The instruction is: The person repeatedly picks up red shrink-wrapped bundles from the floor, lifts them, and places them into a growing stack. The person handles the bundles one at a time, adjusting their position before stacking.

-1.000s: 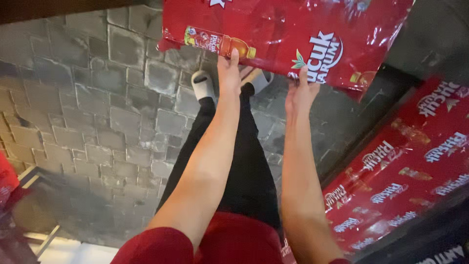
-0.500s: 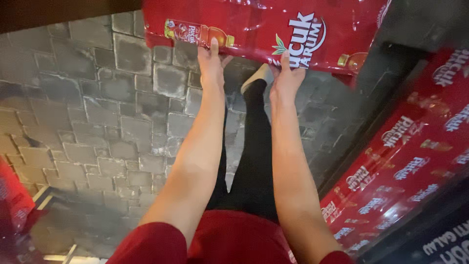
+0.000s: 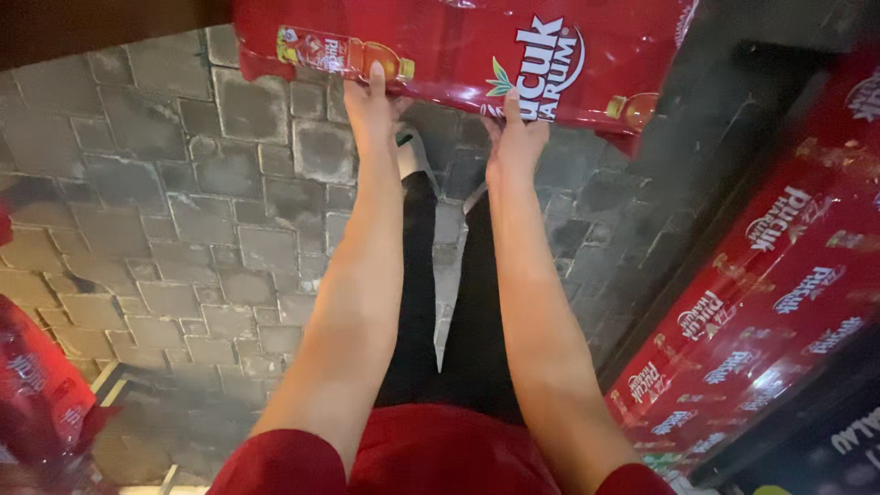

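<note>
While both arms stretch straight out ahead, the person grips a big red shrink-wrapped pack of bottles point(image 3: 458, 46) by its near edge, holding it up in the air over the pavement. Left hand point(image 3: 368, 110) is clamped on the lower rim, one finger running up over the wrap beside the picture of an orange bottle printed there; right hand point(image 3: 515, 137) is closed on the same rim further along, below the white lettering. The pack fills the top of the view and runs out past its edge, so its far side cannot be seen.

Below it lies the ground — grey stone paving point(image 3: 183, 220), worn square and oblong setts with dark joints, dull and uneven in low light. The person's dark trouser legs and one pale shoe point(image 3: 414, 154) show between the forearms, standing on the stones, and red sleeves sit at the bottom of the frame.

Off to the right, a stack of matching red packs point(image 3: 761, 312) rises on a slant beside a dark upright edge — close by the right arm but not touching it. At the lower left, more red wrapped packs point(image 3: 37, 385) sit blurred near a pale metal frame point(image 3: 110, 385). A dark brown band crosses the upper left corner.
</note>
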Available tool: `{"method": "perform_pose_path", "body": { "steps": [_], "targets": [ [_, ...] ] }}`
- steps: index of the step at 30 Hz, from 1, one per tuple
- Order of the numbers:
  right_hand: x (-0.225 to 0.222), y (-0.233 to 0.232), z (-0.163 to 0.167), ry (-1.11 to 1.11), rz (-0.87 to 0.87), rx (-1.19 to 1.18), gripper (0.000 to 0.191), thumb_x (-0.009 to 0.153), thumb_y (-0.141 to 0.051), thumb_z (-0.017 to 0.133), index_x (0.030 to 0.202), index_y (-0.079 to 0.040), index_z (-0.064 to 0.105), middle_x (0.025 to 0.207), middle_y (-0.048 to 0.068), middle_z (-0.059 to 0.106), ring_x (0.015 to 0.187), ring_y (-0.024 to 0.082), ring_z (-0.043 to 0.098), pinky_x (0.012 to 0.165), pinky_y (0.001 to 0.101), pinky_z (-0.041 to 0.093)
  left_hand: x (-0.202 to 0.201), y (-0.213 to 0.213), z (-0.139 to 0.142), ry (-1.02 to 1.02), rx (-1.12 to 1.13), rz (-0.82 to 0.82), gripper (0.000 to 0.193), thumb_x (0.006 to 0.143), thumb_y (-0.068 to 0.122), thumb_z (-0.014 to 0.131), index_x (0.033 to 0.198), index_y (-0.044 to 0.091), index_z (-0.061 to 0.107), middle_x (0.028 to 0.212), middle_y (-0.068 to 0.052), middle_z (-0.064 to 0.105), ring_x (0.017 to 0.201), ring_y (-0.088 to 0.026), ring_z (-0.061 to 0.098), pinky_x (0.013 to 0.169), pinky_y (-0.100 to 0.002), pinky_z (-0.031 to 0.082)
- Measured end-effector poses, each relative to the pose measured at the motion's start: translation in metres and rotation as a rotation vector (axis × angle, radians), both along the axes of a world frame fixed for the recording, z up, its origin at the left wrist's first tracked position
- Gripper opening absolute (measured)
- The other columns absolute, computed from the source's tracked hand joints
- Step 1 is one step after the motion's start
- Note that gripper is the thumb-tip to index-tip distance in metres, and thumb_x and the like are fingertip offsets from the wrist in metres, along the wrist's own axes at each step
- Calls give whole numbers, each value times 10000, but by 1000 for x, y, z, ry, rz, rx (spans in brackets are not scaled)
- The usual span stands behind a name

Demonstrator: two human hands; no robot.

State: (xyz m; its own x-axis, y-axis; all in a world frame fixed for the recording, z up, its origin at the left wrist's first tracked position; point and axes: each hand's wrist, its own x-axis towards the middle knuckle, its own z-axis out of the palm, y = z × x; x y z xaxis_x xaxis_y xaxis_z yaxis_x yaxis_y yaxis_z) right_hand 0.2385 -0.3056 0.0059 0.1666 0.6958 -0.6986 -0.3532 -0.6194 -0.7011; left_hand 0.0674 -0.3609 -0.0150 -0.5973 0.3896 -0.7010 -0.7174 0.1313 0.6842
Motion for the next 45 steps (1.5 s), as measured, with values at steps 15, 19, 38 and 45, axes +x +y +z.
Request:
{"method": "perform_pose_path", "body": {
  "steps": [15,19,38,45],
  "targets": [
    [27,-38,-35,144,-62,-105,272,964,-80,720,1200,-42,589,1006,96,691,821,243,716,725,430,666,19,-38,-31,81,9,-42,350,1026,94,587,1347,57,454,1181,-165,649,915,-288,748,681,-454,707],
    [31,-45,-42,236,-19,-112,300,980,-157,707,1206,-5,581,1044,126,710,886,268,735,769,460,666,18,-48,-36,136,-120,-60,345,1019,108,602,1339,67,479,1168,-142,664,907,-273,754,674,-435,715],
    [157,-19,-38,449,138,-129,487,957,-417,602,1298,-75,537,1173,111,707,1015,311,741,836,516,652,135,-68,-17,161,116,25,468,1036,158,604,1458,163,402,1226,-124,656,988,-261,733,739,-423,674],
    [199,-1,-34,420,196,-68,484,1017,-423,600,1308,-40,545,1173,131,710,1005,307,724,796,486,633,182,-59,-5,174,44,68,440,1019,160,616,1413,151,420,1270,-73,631,1083,-212,700,771,-433,669]
  ]
}}
